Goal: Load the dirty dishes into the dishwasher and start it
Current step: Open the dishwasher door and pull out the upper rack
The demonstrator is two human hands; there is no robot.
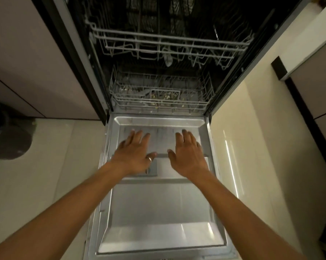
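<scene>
The dishwasher stands open, its steel door (158, 207) folded down flat in front of me. Both my hands reach out over the door with fingers straight and spread, holding nothing. My left hand (135, 151) hovers above the detergent compartment (152, 168); a ring sits on its thumb. My right hand (188, 152) is beside it, palm down. Beyond the fingertips sits the lower rack (158, 96), pushed inside, with what look like dishes lying in it. The upper rack (167, 45) hangs above it in the dark tub.
A dark bin with a black liner (6, 132) stands on the pale floor at the left. Cabinet fronts (36, 62) flank the dishwasher on the left, and a cream panel (252, 128) rises on the right.
</scene>
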